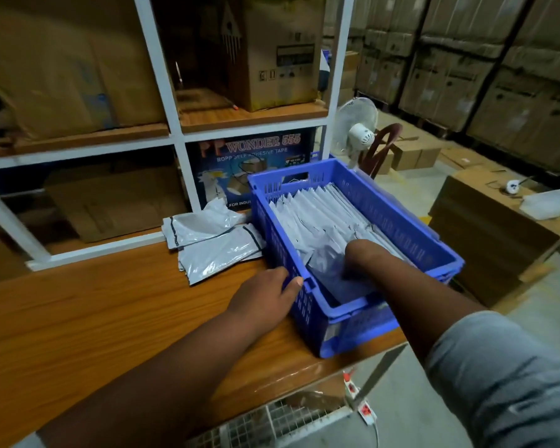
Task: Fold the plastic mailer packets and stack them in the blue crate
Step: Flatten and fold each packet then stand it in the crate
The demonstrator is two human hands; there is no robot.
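Head view shows the crate (401,218) on the wooden table (94,318), near its right edge, and everything here is placed against it. Inside the crate, a row of folded mailers (317,205) stands on edge, running from its far wall toward the near end. The right hand (361,258) reaches down into the near part of the crate and presses on a grey mailer (327,250) lying there; its fingers are bent downward out of sight, so I cannot tell whether they pinch the mailer or only push it. The left hand (265,292) rests against the crate's left wall at the near corner, thumb on the rim, fingers fairly straight, steadying it rather than clamped on anything.

The step in hand looks like seating a folded mailer into the stack. Just left of the crate, two loose mailers (214,240) lie on the table, apparently not yet folded. The next move probably calls for freeing the right hand and reaching left for one of these, then creasing it flat on the table.

Behind the crate, on the lower shelf, a tape box (240,163) reads "WONDER 555" and "BOPP SELF ADHESIVE TAPE"; a lower line begins "FOR INDUS" before the crate hides it.
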